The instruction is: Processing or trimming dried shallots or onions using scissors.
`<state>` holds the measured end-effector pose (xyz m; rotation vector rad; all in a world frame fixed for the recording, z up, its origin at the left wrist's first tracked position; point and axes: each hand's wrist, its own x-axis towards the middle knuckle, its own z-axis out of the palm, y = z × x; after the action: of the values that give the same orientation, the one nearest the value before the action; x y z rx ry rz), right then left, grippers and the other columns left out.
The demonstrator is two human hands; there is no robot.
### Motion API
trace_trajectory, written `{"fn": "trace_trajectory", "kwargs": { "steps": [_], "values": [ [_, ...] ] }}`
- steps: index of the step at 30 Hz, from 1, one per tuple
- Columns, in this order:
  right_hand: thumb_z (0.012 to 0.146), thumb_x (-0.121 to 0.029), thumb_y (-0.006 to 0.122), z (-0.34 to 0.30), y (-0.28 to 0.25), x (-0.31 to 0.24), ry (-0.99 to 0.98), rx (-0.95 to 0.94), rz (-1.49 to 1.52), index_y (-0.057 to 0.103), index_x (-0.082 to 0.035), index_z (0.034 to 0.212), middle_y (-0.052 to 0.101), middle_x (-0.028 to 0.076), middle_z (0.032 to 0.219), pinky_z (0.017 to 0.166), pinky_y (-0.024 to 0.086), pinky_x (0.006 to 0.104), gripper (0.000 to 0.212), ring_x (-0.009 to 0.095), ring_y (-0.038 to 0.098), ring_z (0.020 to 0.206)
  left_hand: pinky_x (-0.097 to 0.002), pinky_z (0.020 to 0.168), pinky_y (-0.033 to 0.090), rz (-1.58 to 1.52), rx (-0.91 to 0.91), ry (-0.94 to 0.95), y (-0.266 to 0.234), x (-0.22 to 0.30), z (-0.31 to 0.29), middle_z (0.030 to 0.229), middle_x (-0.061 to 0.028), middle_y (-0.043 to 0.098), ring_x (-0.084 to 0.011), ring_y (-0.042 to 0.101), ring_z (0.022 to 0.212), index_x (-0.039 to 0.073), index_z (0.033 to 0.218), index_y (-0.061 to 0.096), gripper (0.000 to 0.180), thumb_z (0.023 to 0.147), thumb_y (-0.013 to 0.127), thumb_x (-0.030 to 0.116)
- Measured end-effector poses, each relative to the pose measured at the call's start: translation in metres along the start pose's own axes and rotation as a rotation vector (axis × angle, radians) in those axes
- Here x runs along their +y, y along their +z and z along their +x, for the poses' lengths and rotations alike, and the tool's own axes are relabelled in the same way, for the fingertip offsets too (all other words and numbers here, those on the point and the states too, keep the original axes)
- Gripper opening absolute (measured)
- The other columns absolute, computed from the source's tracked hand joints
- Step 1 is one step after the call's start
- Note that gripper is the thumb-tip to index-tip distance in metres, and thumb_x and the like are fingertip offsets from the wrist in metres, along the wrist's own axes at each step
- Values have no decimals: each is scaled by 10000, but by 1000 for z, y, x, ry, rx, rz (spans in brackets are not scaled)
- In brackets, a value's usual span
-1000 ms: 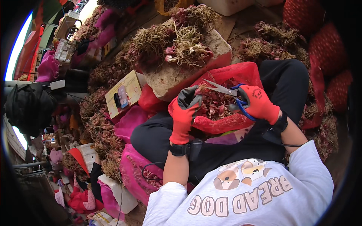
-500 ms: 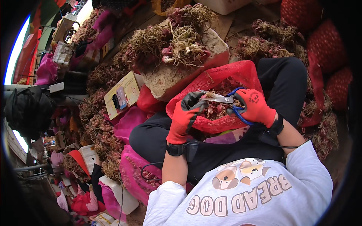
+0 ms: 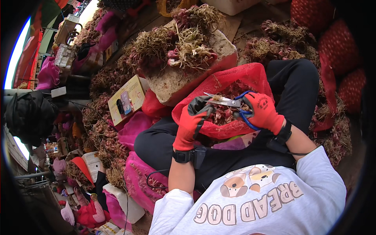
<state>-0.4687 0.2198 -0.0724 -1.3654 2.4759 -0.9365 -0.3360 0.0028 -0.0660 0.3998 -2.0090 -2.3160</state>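
Observation:
My left hand (image 3: 194, 117), in a red glove with black-coated fingers, is closed in a pinch. A shallot appears to be in it, mostly hidden, with dry wisps showing at the fingertips. My right hand (image 3: 260, 111), gloved the same way, grips the blue handles of a pair of scissors (image 3: 234, 103). The blades stand apart and point left, close to the left fingertips. Below both hands lies a red mesh bag (image 3: 233, 74), its mouth spread between my legs, with loose red shallots (image 3: 223, 116) inside.
Bundles of dry-topped shallots (image 3: 192, 47) rest on a stone-like block (image 3: 168, 87) ahead. A yellow box (image 3: 135, 92) with a phone on it stands left of the bag. Filled red sacks (image 3: 340, 47) are at the right, a pink mesh bag (image 3: 143, 178) at my left. Another person (image 3: 92, 213) sits far left.
My right hand has shifted slightly left with the scissors, and the blades look a little wider apart. The left hand stays almost in place.

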Motion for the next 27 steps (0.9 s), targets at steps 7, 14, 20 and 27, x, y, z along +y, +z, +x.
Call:
{"fn": "trace_trajectory", "kwargs": {
  "steps": [7,14,20,27],
  "values": [
    [678,-235,712,-2,3,6,0,-9,-102,597,-79,924,606,126,837,664,468,408,314,335,597,761,-211,803,471,-29,60,-58,5,1,0,1003,-37,627,-79,591,888,-35,1130,562,246,886,563,0],
    [762,-428,700,1,2,9,99,-164,94,633,-93,912,649,119,791,635,487,382,374,304,634,733,-244,866,461,-123,59,-15,2,-6,-1,1077,-62,617,-125,589,979,-37,1164,541,281,896,572,42],
    [763,-388,710,3,-3,4,78,-8,158,665,-104,913,648,115,747,631,486,380,324,308,635,707,-239,873,451,131,256,125,15,2,5,1091,-68,620,-114,573,999,-42,1168,550,325,849,608,-18],
    [775,-403,709,-4,8,15,204,-258,248,668,-70,872,633,126,701,589,453,363,350,284,600,611,-258,879,465,107,343,195,20,-6,6,1089,-67,619,-113,576,999,-38,1144,570,294,853,605,-28]
  ]
}}
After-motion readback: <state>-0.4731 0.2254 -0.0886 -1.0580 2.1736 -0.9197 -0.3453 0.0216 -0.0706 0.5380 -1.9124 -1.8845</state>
